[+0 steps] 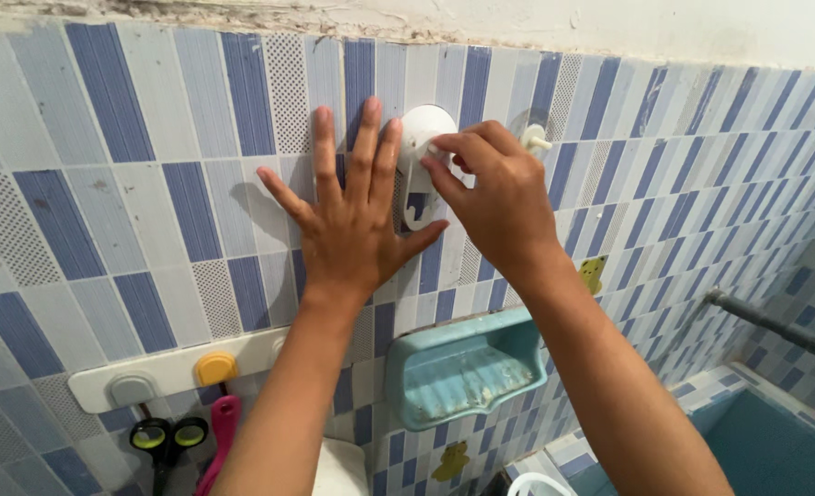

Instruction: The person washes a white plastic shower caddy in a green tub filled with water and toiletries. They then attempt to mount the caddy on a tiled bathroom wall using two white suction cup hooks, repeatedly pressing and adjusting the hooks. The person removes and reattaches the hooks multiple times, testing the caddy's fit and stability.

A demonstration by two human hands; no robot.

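— Left hand [352, 216]?
— Spread flat against the tiled wall [132, 184], fingers splayed and released, grasping nothing; thumb tip just touching the lower edge of the white suction hook [421, 170].
— Right hand [494, 197]?
— Curled over the white suction hook from the right, fingertips pinching the small knob at its middle. Grasping that hook, then.
— And the hook itself?
— Pressed against the blue and white tiles, high on the wall, between the two hands; round disc on top, elongated tab hanging below.
— Anything beside it?
— A second white peg [536, 138] just right of the right hand's knuckles, also on the wall.
— Below?
— A turquoise soap dish [462, 367] fixed to the tiles, under the right forearm. Further left, a white hook rail [164, 367] with a yellow hook [215, 367] and a grey one; black and green scissors [167, 439] and a pink handle [222, 432] hanging from it.
— Far right?
— A grey pipe [775, 326] running out from the wall, above a teal basin [775, 450].
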